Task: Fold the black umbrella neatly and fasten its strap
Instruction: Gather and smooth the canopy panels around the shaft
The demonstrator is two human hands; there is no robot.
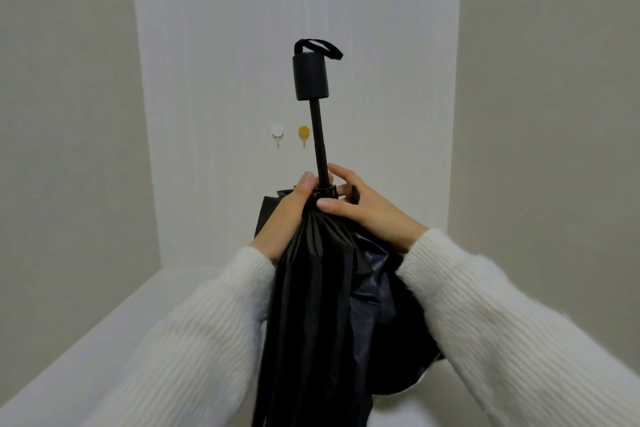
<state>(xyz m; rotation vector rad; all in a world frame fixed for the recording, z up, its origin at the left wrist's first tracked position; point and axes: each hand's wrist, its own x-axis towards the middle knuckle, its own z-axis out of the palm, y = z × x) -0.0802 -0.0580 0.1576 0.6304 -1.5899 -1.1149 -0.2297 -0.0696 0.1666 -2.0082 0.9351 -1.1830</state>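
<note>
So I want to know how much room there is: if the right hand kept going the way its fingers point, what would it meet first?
Its fingers point left across the black shaft, which they already seem to touch. Just past it sits the left hand, gripping the gathered canopy. Depth is uncertain.

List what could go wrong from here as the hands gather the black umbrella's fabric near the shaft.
1. The canopy hangs in loose, uneven pleats, and the right side bulges; wrapped like this, it would probably end up lumpy rather than neat.
2. The shaft is still extended with the handle pointing up, so fabric may slide as it collapses.
3. Left hand and right hand grip close to the runner, where fingers might get pinched.
</note>
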